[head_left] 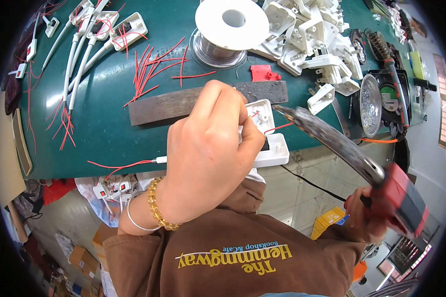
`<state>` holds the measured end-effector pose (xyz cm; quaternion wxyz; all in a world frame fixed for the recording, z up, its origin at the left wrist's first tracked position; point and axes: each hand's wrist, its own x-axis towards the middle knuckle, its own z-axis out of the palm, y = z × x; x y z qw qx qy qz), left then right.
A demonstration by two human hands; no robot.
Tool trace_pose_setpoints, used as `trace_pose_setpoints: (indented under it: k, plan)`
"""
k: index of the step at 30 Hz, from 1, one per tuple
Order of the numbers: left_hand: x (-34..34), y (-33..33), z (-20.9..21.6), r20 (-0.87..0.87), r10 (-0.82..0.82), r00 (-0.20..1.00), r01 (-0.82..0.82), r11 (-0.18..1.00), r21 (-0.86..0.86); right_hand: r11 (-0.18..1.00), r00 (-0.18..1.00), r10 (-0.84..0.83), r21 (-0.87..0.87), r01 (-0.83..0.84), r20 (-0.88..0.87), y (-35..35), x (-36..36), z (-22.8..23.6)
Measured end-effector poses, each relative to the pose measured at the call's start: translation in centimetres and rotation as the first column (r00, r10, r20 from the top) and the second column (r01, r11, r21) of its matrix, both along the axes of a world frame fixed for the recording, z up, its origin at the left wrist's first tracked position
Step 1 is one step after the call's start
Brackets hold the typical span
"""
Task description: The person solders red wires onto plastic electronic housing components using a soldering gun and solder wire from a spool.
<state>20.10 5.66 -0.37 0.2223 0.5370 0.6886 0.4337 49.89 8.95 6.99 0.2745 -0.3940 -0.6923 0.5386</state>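
Part of the white case (278,150) was hidden by the left hand (213,131), so its inside could be seen only a little. The right hand (365,215) was blurred and partly covered by the soldering tool (332,136) in it. The case was at the near edge of the green table (104,136), in front of a dark bar (166,105). Behind this bar, red wires (143,72) and a spool (210,22) took the place; bare table was at the left of the bar. The left fingers were bent and drawn together at the case, but their tips were covered, and I could not tell if they pinched something. The right fingers were closed around the tool, whose tip pointed toward the raised lid (263,110).
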Motion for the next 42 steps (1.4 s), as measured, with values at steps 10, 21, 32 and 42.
trace_pose_setpoints:
  k: [10,21,32,42]
  plan:
    - [0.2,-0.2,-0.7,-0.037,0.052,0.998,-0.050,0.997,0.051,0.987,0.979,-0.151,0.081,0.141,0.137,0.9,-0.9,0.3]
    - [0.2,0.0,-0.7,-0.049,0.041,0.998,-0.038,0.997,0.065,0.964,0.954,-0.204,-0.125,0.235,0.222,0.8,-3.9,3.4]
    - [0.2,0.0,-0.7,-0.048,0.038,0.998,-0.035,0.997,0.069,0.936,0.907,-0.321,-0.052,0.347,0.272,0.9,-2.1,3.0]
    - [0.3,0.0,-0.7,-0.050,0.042,0.998,-0.038,0.997,0.070,0.982,0.963,-0.188,0.022,0.187,0.195,1.6,-4.1,2.9]
